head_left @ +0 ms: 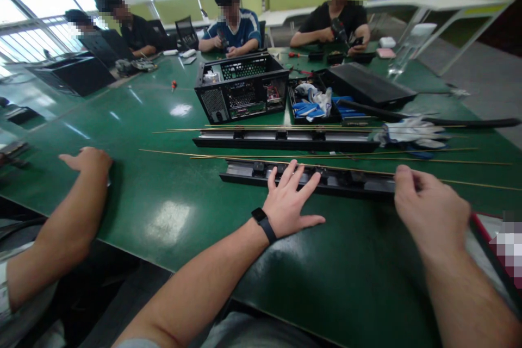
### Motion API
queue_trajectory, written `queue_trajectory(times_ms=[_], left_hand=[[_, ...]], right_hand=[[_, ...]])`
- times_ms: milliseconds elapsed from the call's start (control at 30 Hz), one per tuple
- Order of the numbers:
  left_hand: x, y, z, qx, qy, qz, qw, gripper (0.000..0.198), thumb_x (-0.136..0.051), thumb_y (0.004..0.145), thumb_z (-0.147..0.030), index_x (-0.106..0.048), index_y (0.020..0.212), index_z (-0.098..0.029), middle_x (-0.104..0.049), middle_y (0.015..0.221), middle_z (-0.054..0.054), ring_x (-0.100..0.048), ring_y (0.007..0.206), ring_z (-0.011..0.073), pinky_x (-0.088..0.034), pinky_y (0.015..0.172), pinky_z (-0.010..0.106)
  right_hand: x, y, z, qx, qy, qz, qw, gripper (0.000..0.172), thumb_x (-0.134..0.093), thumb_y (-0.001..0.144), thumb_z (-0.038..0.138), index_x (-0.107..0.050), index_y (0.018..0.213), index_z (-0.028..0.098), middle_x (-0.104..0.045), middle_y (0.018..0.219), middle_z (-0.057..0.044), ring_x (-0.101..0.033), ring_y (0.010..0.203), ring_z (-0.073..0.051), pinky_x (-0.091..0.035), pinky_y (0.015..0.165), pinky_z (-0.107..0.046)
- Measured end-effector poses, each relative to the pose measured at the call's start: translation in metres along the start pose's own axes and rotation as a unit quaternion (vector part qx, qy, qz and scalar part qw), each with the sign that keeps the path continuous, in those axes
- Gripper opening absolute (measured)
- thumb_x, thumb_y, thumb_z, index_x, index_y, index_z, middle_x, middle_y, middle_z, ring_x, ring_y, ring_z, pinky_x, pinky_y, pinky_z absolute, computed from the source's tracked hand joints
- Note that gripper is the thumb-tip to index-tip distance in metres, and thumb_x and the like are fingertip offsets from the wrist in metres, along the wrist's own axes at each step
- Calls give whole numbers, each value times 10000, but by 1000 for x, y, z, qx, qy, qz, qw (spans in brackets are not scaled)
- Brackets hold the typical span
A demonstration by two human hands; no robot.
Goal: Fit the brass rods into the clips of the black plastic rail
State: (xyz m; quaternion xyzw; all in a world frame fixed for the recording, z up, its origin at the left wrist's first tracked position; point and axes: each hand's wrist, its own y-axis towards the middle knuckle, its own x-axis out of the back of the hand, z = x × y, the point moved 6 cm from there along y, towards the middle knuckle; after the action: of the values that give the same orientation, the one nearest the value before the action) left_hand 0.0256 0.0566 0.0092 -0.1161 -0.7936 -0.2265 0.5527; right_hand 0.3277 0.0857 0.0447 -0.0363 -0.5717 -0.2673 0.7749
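Note:
My left hand (287, 201), with a black band on its wrist, is spread with its fingertips on the near black channel-shaped rail (240, 173). Dark blocks sit along the inside of that rail. At the rail's right end my right hand (430, 209) is closed, thumb and fingers pinched on a thin brass-coloured rod (477, 184). The rod runs along the rail and shows on both sides of the hand; the fingertips partly hide it. Behind lies a second black rail (261, 143) with more thin rods around it.
Beyond the rails stand an open computer case (240, 89), a tray with gloves (314, 103) and a flat black panel (371, 84). White gloves (414, 133) lie right of the far rail. A neighbour's hand (92, 160) rests at left. Several co-workers sit across the green table (163, 223).

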Motion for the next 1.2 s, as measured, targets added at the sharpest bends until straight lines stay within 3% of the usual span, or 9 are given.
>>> queue_trajectory(times_ms=[233, 400, 567, 733, 1200], left_hand=[[2, 0, -1, -3, 0, 2, 1000, 1119, -998, 964, -735, -541, 1893, -310, -481, 1961, 248, -286, 1899, 513, -250, 1461, 857], [3, 1, -1, -1, -3, 4, 1000, 1120, -1005, 961, -733, -546, 1890, -307, -485, 1958, 249, -286, 1899, 520, -258, 1464, 861], [3, 0, -2, 0, 1, 6, 1000, 1121, -1006, 965, -722, -540, 1893, -302, -482, 1959, 255, -276, 1903, 516, -260, 1461, 861], [3, 0, -1, -4, 0, 2, 1000, 1129, -1017, 960, -707, -535, 1895, -299, -478, 1963, 249, -270, 1906, 511, -247, 1467, 857], [4, 0, -2, 3, -2, 12, 1000, 1127, -1018, 967, -694, -532, 1901, -292, -466, 1968, 257, -258, 1909, 521, -245, 1463, 864]], right_hand=[[2, 10, -18, -39, -10, -22, 999, 764, -408, 1158, 671, -933, 1327, 142, -888, 1130, -289, -816, 1104, -492, -587, 993, -600], [4, 9, -13, -45, -4, -5, 999, 750, -424, 1144, 655, -912, 1349, 123, -884, 1165, -291, -816, 1145, -490, -595, 1020, -587], [0, -6, 10, 10, 44, 21, 999, 709, -446, 1119, 653, -923, 1329, 172, -886, 1175, -247, -815, 1181, -453, -619, 1034, -549], [-8, -22, 32, 110, 114, 22, 987, 680, -483, 1103, 646, -897, 1355, 169, -893, 1241, -236, -809, 1277, -442, -605, 1154, -594], [-25, -24, 28, 170, 158, 0, 973, 713, -531, 1151, 766, -896, 1391, 203, -896, 1299, -247, -812, 1283, -488, -609, 1126, -676]])
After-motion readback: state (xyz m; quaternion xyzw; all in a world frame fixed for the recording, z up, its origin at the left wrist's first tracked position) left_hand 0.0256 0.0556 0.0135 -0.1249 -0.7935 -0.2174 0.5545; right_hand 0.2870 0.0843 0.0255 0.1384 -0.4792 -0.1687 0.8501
